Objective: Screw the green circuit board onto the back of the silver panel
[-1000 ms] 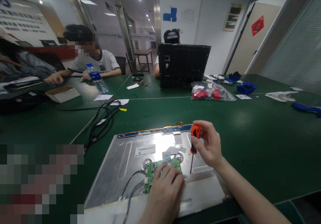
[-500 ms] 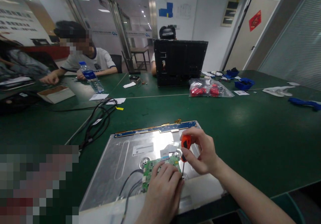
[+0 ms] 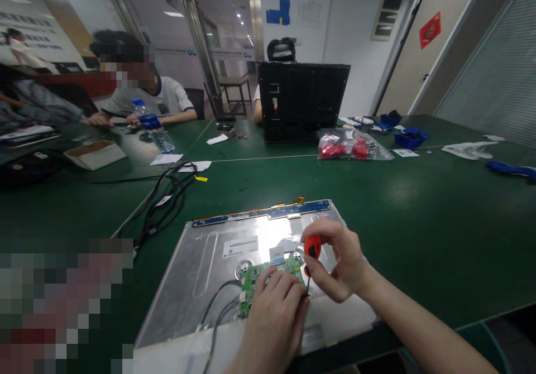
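A screwdriver with an orange and black handle is pinched in the fingers of my right hand. Its thin shaft points down to the right edge of a green circuit board. My left hand lies over that board, fingers stretched forward and covering much of it, the index finger beside the screwdriver tip. Whatever the tip touches is too small to make out. Beneath the board is a flat metal display panel with a blue strip board along its far edge. Dark wires run from the board's left side.
Black cables lie left on the green table. Farther off are a water bottle, an open box, a black panel standing upright, and a plastic bag with red items. A co-worker sits at far left.
My right hand and the screwdriver handle have dipped slightly, while the tip stays by the board's right edge. My left hand keeps its place. The co-worker's hand at far left has shifted.
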A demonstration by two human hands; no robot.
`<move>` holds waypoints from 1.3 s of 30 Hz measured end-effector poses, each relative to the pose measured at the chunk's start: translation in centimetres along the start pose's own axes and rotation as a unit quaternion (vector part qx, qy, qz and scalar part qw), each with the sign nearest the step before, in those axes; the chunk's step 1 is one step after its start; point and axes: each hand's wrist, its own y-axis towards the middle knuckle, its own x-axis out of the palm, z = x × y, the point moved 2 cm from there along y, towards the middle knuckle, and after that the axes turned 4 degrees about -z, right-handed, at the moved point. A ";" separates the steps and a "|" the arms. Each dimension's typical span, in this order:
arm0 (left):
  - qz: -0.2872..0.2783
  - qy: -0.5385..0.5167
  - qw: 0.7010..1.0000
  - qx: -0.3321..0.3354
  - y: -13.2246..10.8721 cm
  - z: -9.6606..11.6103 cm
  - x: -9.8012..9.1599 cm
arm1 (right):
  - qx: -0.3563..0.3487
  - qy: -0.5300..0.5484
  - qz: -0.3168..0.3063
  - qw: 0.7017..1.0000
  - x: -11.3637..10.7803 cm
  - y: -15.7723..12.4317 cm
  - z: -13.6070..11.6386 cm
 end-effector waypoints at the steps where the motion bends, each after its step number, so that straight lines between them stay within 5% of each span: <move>1: 0.002 0.001 1.000 -0.001 0.0 0.0 0.1 | 0.001 0.000 0.000 1.000 0.0 0.0 0.0; 39: -0.017 0.039 0.999 0.010 0.3 0.2 -0.3 | -0.056 0.030 0.022 0.998 0.1 -0.2 -0.5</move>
